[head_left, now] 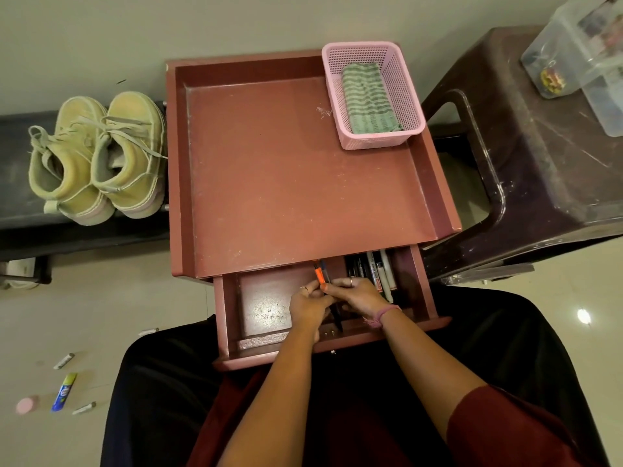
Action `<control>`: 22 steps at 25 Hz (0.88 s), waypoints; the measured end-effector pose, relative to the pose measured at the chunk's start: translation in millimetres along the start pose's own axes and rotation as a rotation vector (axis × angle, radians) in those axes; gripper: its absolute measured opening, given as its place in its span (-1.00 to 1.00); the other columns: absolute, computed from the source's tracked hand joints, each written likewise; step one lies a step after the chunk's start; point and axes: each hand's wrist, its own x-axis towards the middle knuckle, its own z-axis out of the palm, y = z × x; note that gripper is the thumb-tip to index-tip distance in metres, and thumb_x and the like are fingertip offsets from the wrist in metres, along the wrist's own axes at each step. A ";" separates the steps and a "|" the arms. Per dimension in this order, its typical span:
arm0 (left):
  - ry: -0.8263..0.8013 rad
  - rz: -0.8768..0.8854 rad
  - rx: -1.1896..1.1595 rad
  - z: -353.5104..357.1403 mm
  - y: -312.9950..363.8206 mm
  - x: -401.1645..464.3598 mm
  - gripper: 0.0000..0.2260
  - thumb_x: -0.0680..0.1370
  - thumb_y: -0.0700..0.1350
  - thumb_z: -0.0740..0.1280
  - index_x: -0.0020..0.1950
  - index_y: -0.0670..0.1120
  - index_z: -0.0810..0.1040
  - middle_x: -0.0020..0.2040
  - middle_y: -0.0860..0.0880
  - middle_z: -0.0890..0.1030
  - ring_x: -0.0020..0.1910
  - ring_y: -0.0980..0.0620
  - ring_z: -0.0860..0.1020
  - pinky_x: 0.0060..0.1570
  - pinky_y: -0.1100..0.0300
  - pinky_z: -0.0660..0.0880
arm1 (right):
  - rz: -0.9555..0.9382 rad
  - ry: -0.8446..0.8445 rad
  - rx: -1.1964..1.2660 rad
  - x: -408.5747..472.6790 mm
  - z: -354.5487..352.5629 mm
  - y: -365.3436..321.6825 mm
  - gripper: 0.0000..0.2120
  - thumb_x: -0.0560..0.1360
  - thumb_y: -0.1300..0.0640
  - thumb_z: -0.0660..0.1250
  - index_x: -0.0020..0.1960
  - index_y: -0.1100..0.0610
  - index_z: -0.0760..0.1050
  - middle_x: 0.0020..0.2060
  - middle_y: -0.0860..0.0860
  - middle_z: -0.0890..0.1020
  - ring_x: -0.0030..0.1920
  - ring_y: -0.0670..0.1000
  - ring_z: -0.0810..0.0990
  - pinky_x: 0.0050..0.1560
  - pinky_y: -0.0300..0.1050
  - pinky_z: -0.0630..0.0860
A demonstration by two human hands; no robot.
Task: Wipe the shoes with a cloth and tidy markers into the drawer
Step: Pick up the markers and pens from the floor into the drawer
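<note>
Both hands, left hand (308, 306) and right hand (357, 294), pinch orange-bodied markers (319, 274) over open maroon wooden drawer (263, 308); long axes run front-to-back; stored marker row (374, 269) lies just right.

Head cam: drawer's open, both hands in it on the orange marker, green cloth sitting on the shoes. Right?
Not quite. The head view shows the green cloth folded inside the pink basket on the table top, not on the shoes. The rest holds: the drawer is open, and the left hand and right hand meet on the orange marker.
</note>
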 end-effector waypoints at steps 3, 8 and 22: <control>-0.042 0.107 0.232 -3.2 0.3 0.9 -0.60 0.42 -0.38 0.44 0.22 -0.14 0.57 -0.06 -0.09 0.66 0.04 -0.08 0.64 0.03 0.20 0.57 | 0.062 -0.003 0.019 4.8 0.7 0.8 -0.74 0.42 0.02 0.47 0.03 0.14 0.67 -0.25 0.03 0.64 -0.46 -0.15 0.42 -0.47 -0.34 0.31; -0.050 0.149 0.547 -16.6 5.4 0.1 -0.49 0.52 -0.23 0.39 0.45 -0.18 0.35 0.22 -0.08 0.57 0.14 0.06 0.51 -0.01 0.39 0.34 | 0.101 0.196 -0.059 18.9 0.9 3.7 -0.74 0.43 0.00 0.45 -0.04 0.20 0.64 -0.19 0.08 0.64 -0.25 -0.03 0.56 -0.29 -0.23 0.45; 0.150 0.064 0.334 -65.3 -6.9 16.8 -0.78 0.47 -0.22 0.29 0.07 -0.10 0.63 -0.03 -0.18 0.68 0.02 -0.20 0.64 0.14 -0.14 0.54 | 0.064 0.427 -0.541 41.8 -3.3 4.1 -0.75 0.50 0.15 0.39 0.09 0.30 0.56 0.05 0.20 0.64 0.06 0.16 0.61 0.05 -0.04 0.56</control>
